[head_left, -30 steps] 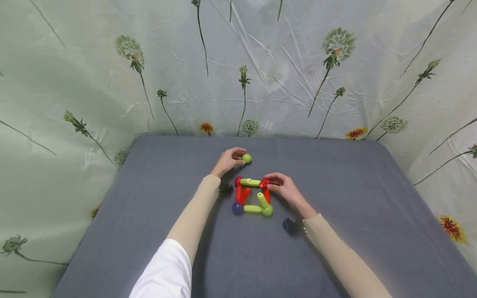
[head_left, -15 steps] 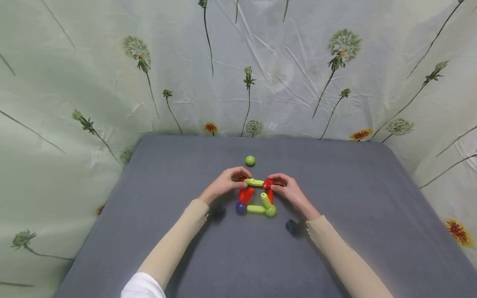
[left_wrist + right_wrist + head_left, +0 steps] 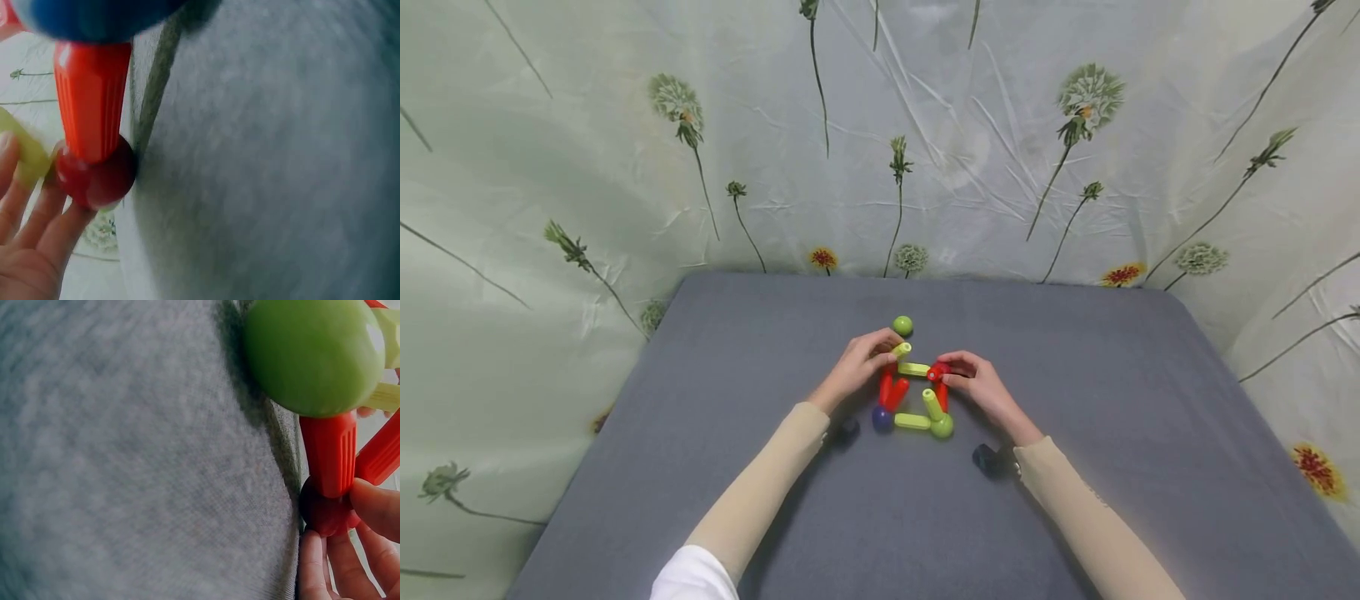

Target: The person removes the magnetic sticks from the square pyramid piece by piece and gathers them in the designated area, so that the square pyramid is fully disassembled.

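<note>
A square of plastic rods and balls lies on the grey padded table. My left hand is at its far left corner, pinching a yellow-green rod that slants upward. The left fingers also touch the dark red ball there. At the far right corner my right hand grips a red ball, its thumb beside a raised red rod. Nearest me are a blue ball with a slanting red rod and a green ball with a raised yellow-green rod.
A loose green ball lies just beyond the left fingers. The grey table ends at a flower-printed curtain behind. Dark wrist-worn devices, one being the right device, sit under both forearms.
My left hand has left the loose green ball and come nearer, to the far left corner. The yellow-green rod there has tilted up in its fingers. My right hand keeps its grip.
</note>
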Motion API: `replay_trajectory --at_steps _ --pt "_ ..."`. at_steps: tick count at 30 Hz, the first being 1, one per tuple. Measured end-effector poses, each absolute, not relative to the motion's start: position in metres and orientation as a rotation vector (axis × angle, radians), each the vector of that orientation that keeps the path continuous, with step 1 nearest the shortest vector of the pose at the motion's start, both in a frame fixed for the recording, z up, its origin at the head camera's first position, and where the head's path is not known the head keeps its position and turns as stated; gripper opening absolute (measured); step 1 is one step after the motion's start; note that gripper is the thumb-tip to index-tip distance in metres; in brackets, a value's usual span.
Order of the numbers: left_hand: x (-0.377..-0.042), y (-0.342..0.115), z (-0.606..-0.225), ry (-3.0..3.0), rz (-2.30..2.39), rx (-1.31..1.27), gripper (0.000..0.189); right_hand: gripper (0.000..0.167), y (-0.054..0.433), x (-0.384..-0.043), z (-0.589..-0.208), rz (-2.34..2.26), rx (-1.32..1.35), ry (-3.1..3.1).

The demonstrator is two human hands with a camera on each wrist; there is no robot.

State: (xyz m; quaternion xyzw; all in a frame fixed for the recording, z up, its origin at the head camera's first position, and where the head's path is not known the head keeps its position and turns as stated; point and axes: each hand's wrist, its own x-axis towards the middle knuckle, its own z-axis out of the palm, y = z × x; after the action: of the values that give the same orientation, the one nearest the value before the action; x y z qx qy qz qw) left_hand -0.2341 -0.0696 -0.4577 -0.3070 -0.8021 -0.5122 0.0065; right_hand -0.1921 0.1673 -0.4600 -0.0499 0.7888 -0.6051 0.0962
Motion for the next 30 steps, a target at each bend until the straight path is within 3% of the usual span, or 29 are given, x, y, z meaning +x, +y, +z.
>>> replay_trajectory --at_steps 6,13,19,25,30 --pt "-0.242 -0.083 -0.452 -2.542 -1.536 -0.846 0.017 0.032 0.167 -0.191 -0.46 -1.772 -0.126 2.349" --pt "-0.269 -0.129 -0.452 -2.771 -1.218 -0.478 0.015 0.032 0.168 -0.192 -0.461 -1.76 -0.108 2.353" --pt "-0.286 -0.156 -0.454 -2.9 -1.149 -0.322 0.019 0.033 0.167 -0.193 -0.464 -1.763 -0.102 2.339" --pt "-0.289 -0.16 -0.456 -2.902 -1.178 -0.284 0.025 0.033 0.164 -0.186 -0.45 -1.794 -0.156 2.309" --pt "-0.269 -0.147 -0.449 -2.736 -1.304 -0.415 0.027 0.034 0.166 -0.187 -0.454 -1.773 -0.154 2.333"
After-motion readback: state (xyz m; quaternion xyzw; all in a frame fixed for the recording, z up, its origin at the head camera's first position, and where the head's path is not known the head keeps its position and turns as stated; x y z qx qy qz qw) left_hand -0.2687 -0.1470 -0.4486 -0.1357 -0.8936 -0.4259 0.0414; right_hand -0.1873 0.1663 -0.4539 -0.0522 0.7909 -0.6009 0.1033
